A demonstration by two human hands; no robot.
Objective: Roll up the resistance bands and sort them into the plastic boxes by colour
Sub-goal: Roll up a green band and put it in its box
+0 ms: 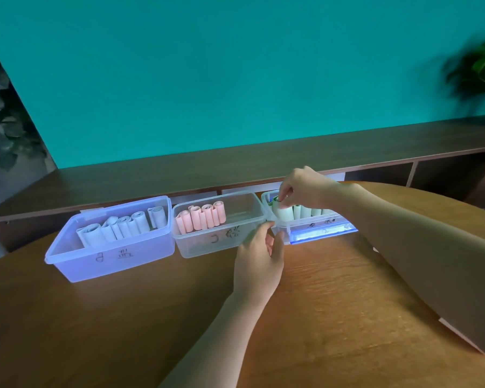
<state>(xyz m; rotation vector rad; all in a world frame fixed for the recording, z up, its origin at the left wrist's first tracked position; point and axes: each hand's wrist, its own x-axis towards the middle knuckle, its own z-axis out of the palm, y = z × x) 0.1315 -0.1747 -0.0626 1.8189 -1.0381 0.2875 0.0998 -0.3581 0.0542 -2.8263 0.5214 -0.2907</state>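
The right hand [297,189] pinches a green roll [281,211] in the box at 3 o'clock [319,231]. The left hand [259,256], fingers loose, touches that box's corner.

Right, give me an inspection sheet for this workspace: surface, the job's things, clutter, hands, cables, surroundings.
Surface: round wooden table, grain visible.
Job's things: three clear plastic boxes in a row; left box holds pale blue rolls, middle box holds pink rolls, right box holds pale green rolls.
Clutter: nothing seen.
Hands: right hand pinches a green roll over the right box; left hand touches the box corner.
Cables: nothing seen.
Surroundings: teal wall, dark wooden shelf, blurred plant.
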